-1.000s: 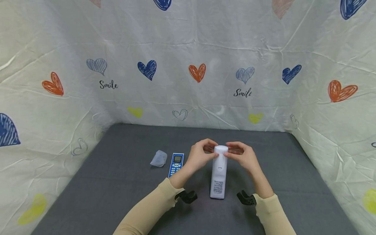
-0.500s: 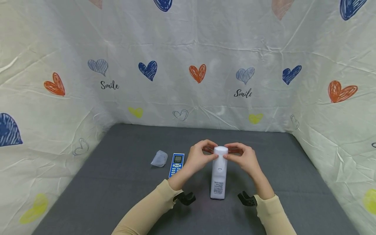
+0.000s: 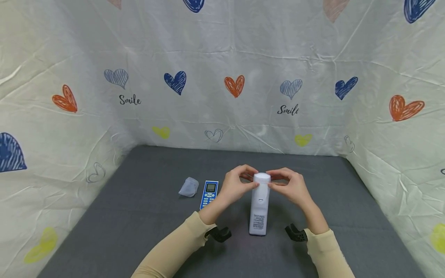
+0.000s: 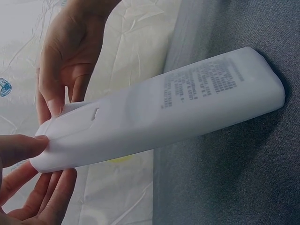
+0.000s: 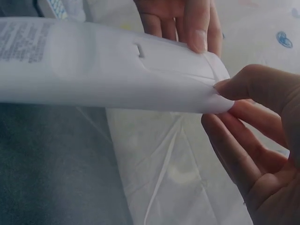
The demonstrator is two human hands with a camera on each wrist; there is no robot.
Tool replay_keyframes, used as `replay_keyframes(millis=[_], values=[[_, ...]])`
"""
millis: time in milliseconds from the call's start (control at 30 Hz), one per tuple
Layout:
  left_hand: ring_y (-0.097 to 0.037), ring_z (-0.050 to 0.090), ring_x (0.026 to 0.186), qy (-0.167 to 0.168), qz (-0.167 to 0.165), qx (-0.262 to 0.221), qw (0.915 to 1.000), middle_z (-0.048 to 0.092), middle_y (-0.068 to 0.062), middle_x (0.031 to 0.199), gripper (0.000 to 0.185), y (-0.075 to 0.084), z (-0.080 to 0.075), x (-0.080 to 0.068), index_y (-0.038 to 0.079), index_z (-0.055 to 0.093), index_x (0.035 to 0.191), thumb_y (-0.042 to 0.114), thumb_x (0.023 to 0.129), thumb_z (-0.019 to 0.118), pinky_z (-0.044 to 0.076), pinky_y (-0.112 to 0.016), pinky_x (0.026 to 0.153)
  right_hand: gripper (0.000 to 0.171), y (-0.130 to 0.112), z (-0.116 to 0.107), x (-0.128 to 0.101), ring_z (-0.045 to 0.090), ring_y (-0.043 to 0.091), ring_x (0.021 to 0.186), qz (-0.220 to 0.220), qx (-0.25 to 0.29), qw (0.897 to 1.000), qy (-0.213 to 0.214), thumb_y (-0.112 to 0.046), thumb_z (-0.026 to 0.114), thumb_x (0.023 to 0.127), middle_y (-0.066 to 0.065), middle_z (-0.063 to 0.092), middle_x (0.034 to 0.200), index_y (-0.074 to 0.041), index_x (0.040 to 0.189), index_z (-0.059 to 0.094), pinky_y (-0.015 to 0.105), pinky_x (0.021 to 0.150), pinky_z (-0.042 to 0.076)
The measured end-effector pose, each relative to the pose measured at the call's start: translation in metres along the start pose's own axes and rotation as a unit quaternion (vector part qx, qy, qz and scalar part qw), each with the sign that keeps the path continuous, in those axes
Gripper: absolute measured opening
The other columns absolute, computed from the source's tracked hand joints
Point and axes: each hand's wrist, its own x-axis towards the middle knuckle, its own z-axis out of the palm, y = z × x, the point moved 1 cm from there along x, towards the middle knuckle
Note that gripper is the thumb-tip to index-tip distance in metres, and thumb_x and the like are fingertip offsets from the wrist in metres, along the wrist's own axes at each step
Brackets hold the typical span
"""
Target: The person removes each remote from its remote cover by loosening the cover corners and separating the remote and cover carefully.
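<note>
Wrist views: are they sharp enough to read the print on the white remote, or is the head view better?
Left wrist view: the white remote fills the frame, its print soft and unreadable, the picture dim. Right wrist view: the print sits at the frame's edge, blurred; the right hand is close and soft. Head view: evenly lit and sharp, but the label on the remote is too small to read.

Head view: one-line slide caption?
Both hands, left hand and right hand, pinch the raised far end of a white remote on a grey table, blue remote alongside.
</note>
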Motion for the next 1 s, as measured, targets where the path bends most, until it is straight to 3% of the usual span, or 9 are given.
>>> replay_keyframes(millis=[233, 367, 467, 567, 800, 1000], values=[[-0.016, 0.065, 0.086, -0.001, 0.001, 0.007, 1.0, 0.065, -0.003, 0.102, 0.027, 0.002, 0.0, -0.001, 0.015, 0.067, 0.104, 0.013, 0.079, 0.077, 0.054, -0.025, 0.065, 0.03, 0.006, 0.0, 0.001, 0.065, 0.038, 0.095, -0.042, -0.003, 0.999, 0.003, 0.004, 0.07, 0.08, 0.023, 0.063, 0.104, 0.007, 0.11, 0.065, 0.027, 0.077, 0.056], [-0.016, 0.065, 0.086, 0.0, 0.002, 0.009, 1.0, 0.065, -0.003, 0.102, 0.027, 0.003, 0.0, 0.0, 0.014, 0.068, 0.104, 0.012, 0.079, 0.077, 0.053, -0.024, 0.065, 0.029, 0.03, 0.003, 0.007, 0.068, 0.027, 0.089, -0.087, -0.024, 0.996, 0.027, 0.002, 0.072, 0.079, 0.014, 0.067, 0.101, -0.001, 0.107, 0.069, 0.026, 0.074, 0.057], [-0.016, 0.065, 0.085, 0.001, 0.003, 0.012, 0.9999, 0.066, -0.003, 0.101, 0.027, 0.003, 0.0, 0.0, 0.014, 0.068, 0.103, 0.012, 0.078, 0.077, 0.053, -0.024, 0.064, 0.028, 0.049, 0.005, 0.012, 0.069, 0.019, 0.084, -0.118, -0.042, 0.991, 0.044, 0.0, 0.073, 0.077, 0.009, 0.069, 0.099, -0.007, 0.104, 0.07, 0.03, 0.071, 0.058], [-0.016, 0.066, 0.084, 0.003, 0.004, 0.013, 0.9999, 0.067, -0.003, 0.1, 0.027, 0.002, 0.001, 0.0, 0.013, 0.068, 0.103, 0.011, 0.078, 0.077, 0.053, -0.024, 0.064, 0.028, 0.052, 0.006, 0.013, 0.07, 0.021, 0.081, -0.138, -0.049, 0.988, 0.051, 0.003, 0.071, 0.076, 0.013, 0.071, 0.097, -0.005, 0.102, 0.07, 0.037, 0.068, 0.058], [-0.016, 0.066, 0.084, 0.004, 0.009, 0.006, 0.9999, 0.067, -0.004, 0.099, 0.027, 0.002, 0.003, 0.002, 0.011, 0.068, 0.103, 0.009, 0.078, 0.077, 0.054, -0.021, 0.066, 0.024, 0.033, 0.003, 0.011, 0.07, 0.03, 0.074, -0.154, -0.05, 0.986, 0.051, 0.01, 0.069, 0.075, 0.021, 0.07, 0.091, 0.006, 0.098, 0.069, 0.041, 0.064, 0.058], [-0.015, 0.065, 0.085, 0.001, 0.015, 0.011, 0.9998, 0.066, -0.004, 0.099, 0.027, 0.002, 0.004, 0.003, 0.011, 0.068, 0.104, 0.01, 0.078, 0.077, 0.054, -0.02, 0.067, 0.02, 0.019, 0.0, 0.01, 0.069, 0.028, 0.07, -0.164, -0.063, 0.983, 0.045, 0.011, 0.068, 0.075, 0.021, 0.071, 0.088, 0.007, 0.095, 0.07, 0.039, 0.062, 0.058]])
